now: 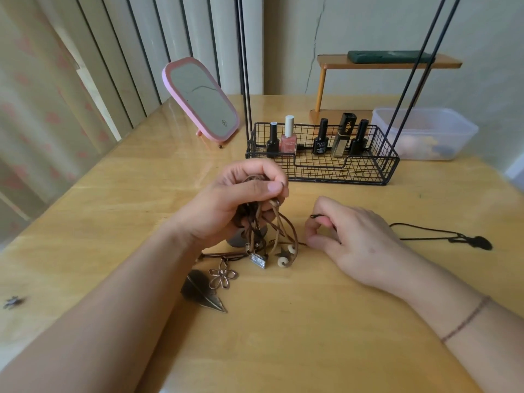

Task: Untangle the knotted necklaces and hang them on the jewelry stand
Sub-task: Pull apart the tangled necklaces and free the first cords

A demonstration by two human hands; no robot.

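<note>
My left hand (241, 199) grips a tangled bunch of brown cord necklaces (263, 225) lifted above the table, thumb and forefinger pinching one strand near the top. Their pendants hang or lie below: a flower (222, 276), a dark leaf (202, 292), a silver tag (258, 260) and white beads (286, 255). To the right, my right hand (351, 236) rests on the table and pinches the looped end of a black cord necklace (425, 231); its dark pendant (480, 243) lies further right. The black wire jewelry stand (323, 165) rises behind, its top out of view.
The stand's basket holds several nail polish bottles (289, 139). A pink mirror (202, 99) stands at the back left, a clear plastic box (425, 131) at the back right, a small wooden shelf (388, 62) behind it. A small dark charm (12, 302) lies at the table's left edge.
</note>
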